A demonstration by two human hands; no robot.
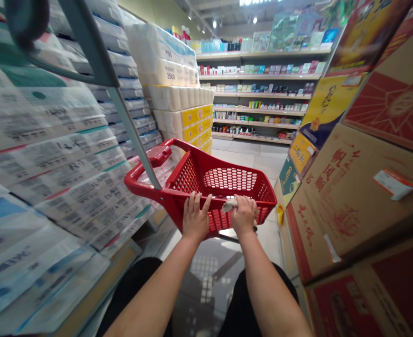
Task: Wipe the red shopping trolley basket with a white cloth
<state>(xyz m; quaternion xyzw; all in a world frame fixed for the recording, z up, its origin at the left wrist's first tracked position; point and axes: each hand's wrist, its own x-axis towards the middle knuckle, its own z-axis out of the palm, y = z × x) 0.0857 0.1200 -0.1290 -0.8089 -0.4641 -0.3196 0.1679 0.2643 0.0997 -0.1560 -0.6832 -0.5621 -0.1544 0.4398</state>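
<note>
In the head view, a red plastic shopping basket (pixel 209 161) with a perforated wall stands in the aisle, turned sideways in front of me. Its long grey pull handle (pixel 132 126) rises toward the upper left. My left hand (pixel 195 217) rests on the near side of the basket, fingers apart over the rim. Closed around a pale, crumpled cloth (pixel 229 204), my right hand (pixel 244 216) presses at the same rim farther right. Part of the cloth is hidden under the fingers. The basket's inside shows only in part.
Wrapped paper packs (pixel 69 178) are stacked close on the left, with toilet roll packs (pixel 171 98) behind. Cardboard cartons (pixel 371 196) line the right side. Beyond the tiled floor (pixel 258 154), stocked shelves (pixel 258 93) close off the back.
</note>
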